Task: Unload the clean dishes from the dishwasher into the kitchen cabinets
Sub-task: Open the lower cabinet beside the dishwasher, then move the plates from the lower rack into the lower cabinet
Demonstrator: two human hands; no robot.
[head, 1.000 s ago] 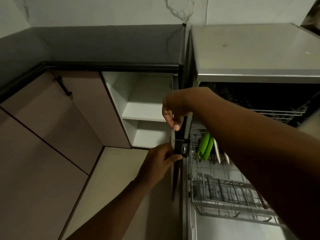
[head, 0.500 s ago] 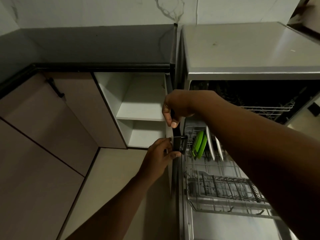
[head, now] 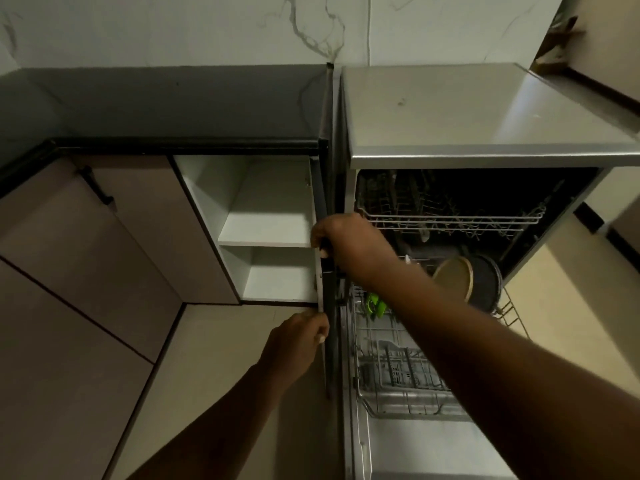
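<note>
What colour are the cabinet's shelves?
White shelves, seen best in the head view.

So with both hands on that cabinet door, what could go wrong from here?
1. The cabinet door stands edge-on right beside the pulled-out lower rack; swung wider, it may knock the rack.
2. The left hand and right hand both grip the door's edge, so fingers could get pinched against the dishwasher.
</note>
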